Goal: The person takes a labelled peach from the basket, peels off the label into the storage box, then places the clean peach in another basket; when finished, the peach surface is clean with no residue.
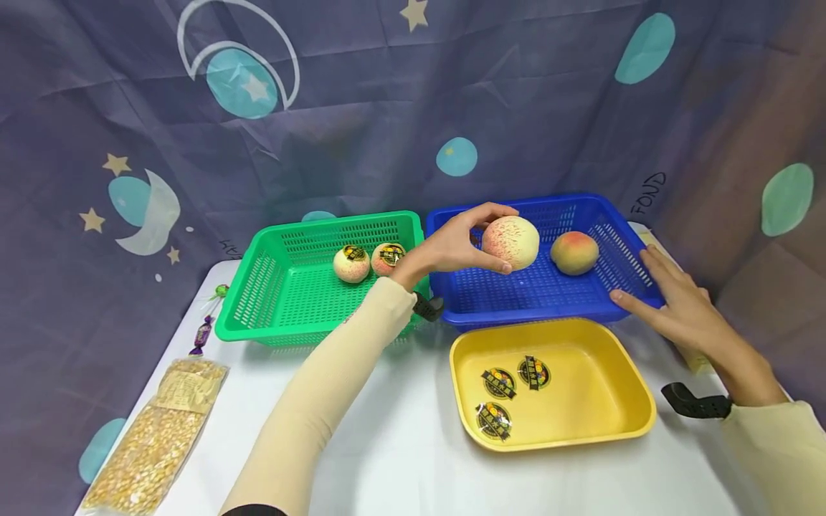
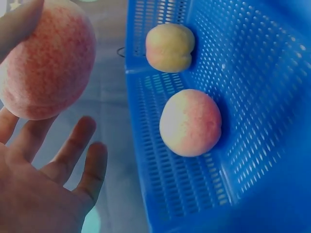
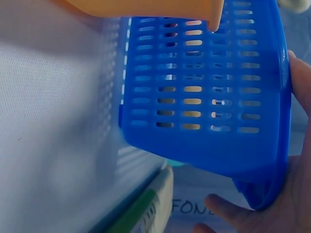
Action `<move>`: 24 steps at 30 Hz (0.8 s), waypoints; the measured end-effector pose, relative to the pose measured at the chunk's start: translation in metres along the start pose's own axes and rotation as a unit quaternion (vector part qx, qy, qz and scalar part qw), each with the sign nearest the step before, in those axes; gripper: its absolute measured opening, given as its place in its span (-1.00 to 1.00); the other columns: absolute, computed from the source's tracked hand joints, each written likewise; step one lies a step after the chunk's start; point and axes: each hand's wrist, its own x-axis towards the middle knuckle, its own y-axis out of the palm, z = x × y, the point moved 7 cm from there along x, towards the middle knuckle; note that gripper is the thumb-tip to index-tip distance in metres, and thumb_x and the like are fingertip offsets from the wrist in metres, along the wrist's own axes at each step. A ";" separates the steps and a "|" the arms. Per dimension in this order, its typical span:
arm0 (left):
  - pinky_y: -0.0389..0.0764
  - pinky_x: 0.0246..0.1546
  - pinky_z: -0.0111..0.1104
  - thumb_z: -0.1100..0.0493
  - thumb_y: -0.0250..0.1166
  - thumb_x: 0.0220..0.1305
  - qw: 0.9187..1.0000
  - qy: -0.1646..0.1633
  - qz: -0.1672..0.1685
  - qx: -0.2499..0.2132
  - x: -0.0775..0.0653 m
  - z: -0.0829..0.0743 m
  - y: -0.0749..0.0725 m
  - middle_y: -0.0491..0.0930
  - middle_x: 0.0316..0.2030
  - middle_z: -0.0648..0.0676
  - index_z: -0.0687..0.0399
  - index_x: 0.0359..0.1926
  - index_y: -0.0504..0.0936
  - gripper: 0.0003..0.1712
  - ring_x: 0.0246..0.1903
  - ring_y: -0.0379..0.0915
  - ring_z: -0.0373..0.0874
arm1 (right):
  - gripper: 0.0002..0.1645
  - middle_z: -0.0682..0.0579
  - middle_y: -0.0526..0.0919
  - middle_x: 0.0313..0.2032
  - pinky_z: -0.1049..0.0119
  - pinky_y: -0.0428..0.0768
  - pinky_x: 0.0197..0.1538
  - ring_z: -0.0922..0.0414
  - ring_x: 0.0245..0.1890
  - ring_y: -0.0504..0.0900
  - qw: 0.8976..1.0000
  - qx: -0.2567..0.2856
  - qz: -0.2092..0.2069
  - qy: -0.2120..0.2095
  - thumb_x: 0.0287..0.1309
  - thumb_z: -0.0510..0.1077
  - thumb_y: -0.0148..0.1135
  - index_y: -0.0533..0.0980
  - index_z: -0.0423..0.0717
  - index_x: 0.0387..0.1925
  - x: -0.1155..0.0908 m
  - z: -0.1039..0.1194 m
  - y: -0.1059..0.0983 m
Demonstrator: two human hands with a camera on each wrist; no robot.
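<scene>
My left hand (image 1: 461, 240) holds a pale peach with red speckles (image 1: 511, 244) above the blue basket (image 1: 464, 287), thumb on one side and fingers on the other. Inside that basket, the left wrist view shows a yellowish peach (image 2: 170, 47) and a pinker peach (image 2: 190, 123). Only one basket peach (image 1: 574, 252) shows in the head view; the other is hidden. At the basket's front right corner is my right hand (image 1: 690, 315), thumb toward the front and fingers extended along the right side. The right wrist view shows it touching the rim (image 3: 283, 121).
A green basket (image 1: 258, 287) at left holds two peaches (image 1: 351, 265) with black stickers. In front of the blue basket sits a yellow tray (image 1: 581, 387) with three round stickers (image 1: 493, 421). A bag of corn kernels (image 1: 151, 444) and a purple-wrapped candy (image 1: 203, 335) lie far left.
</scene>
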 end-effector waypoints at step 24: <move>0.08 0.28 -0.13 -0.06 0.65 -0.03 0.967 -0.094 0.075 0.226 0.077 0.042 0.059 0.51 0.27 -0.19 -0.45 0.33 0.44 -0.11 0.36 0.10 -0.08 | 0.19 -0.25 -0.37 0.62 -0.53 -0.21 0.44 -0.43 0.57 -0.27 1.000 0.031 0.002 -0.006 0.35 0.21 0.20 -0.28 -0.14 0.63 0.000 0.000 0.001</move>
